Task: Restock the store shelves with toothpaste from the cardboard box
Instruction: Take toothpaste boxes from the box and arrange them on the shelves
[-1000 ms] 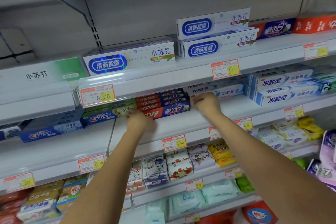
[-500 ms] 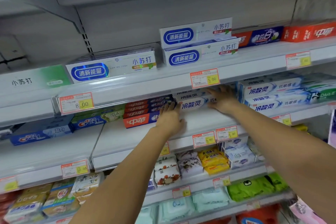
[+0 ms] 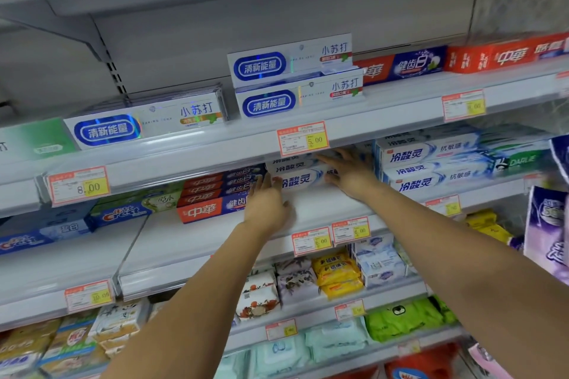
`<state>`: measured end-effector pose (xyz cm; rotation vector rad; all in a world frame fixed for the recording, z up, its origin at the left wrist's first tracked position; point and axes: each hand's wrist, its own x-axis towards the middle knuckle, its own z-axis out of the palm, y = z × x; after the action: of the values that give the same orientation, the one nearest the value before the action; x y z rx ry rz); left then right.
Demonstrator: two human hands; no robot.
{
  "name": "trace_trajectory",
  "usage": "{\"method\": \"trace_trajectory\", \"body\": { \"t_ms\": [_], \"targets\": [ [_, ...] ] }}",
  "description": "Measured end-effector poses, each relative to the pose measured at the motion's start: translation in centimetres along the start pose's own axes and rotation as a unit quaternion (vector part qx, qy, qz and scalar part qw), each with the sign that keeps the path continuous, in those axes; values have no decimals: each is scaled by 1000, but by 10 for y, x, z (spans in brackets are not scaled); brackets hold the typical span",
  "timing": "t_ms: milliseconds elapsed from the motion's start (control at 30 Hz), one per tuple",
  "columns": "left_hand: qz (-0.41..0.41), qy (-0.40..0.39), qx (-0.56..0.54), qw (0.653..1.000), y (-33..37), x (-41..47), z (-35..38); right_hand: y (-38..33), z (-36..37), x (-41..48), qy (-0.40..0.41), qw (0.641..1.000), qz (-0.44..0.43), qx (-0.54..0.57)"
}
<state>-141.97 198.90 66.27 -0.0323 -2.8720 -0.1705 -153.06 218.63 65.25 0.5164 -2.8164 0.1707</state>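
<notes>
A small stack of white-and-blue toothpaste boxes (image 3: 297,177) lies on the middle shelf (image 3: 320,209). My left hand (image 3: 266,206) presses flat against the stack's left end, fingers straight. My right hand (image 3: 349,171) lies with spread fingers on the stack's right end and top. To the left sits a stack of red-and-blue toothpaste boxes (image 3: 215,200), with Crest boxes (image 3: 135,209) beyond it. More white-and-blue boxes (image 3: 431,163) are stacked to the right. The cardboard box is out of view.
The upper shelf (image 3: 215,144) carries white baking-soda toothpaste boxes (image 3: 295,83) and red boxes (image 3: 505,54). Price tags (image 3: 303,138) hang on the shelf edges. Lower shelves hold soap bars (image 3: 335,277) and wet wipes (image 3: 406,317). Purple packs (image 3: 548,224) hang at the right.
Both hands shifted right, from the red-and-blue stack to the white-and-blue stack, and opened from curled to flat. The view panned right with them.
</notes>
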Motion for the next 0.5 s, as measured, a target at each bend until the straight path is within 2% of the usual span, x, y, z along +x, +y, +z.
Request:
{"method": "trace_trajectory", "body": {
  "t_ms": [67, 200, 267, 367, 500],
  "targets": [
    [-13, 26, -33, 999, 6, -2, -2, -3, -2, 1, -3, 1000, 10, 2],
    [-13, 24, -36, 999, 17, -2, -2, -13, -11, -9, 23, 998, 32, 39],
    [-2, 40, -69, 997, 31, -1, -3, -14, -19, -23, 83, 990, 10, 111],
    [28, 66, -158, 985, 68, 1, -7, -3, -39, -57, 175, 958, -40, 223],
    [66, 38, -226, 971, 126, 9, 2, 42, -53, -101, 277, 931, -25, 234]
  ]
}}
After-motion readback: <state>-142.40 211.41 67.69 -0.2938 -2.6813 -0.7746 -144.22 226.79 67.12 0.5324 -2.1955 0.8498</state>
